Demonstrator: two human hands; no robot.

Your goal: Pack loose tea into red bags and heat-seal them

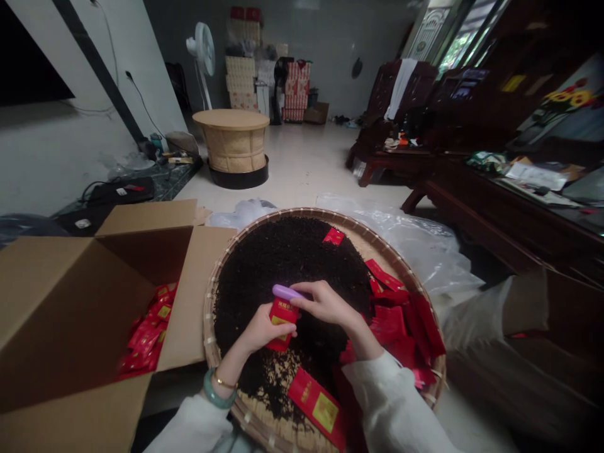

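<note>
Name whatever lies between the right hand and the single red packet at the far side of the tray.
Only dark, loose leaves lie between the right hand and that red packet, as the head view shows.

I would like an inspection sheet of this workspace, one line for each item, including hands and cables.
Surface: round woven tray, with dark loose material spread over much of it.
Things in use: red packet with a purple tool at its top; more red packets at the tray's right side.
Clutter: clear plastic sheeting on the floor beyond the tray; open carton at left, with filled-looking packets inside.
Hands: left hand holds the packet; right hand holds the tool.
Cables: dark cable hanging at the left wall; nothing seen across the tray.
Surroundings: white fan and stacked boxes behind.
</note>
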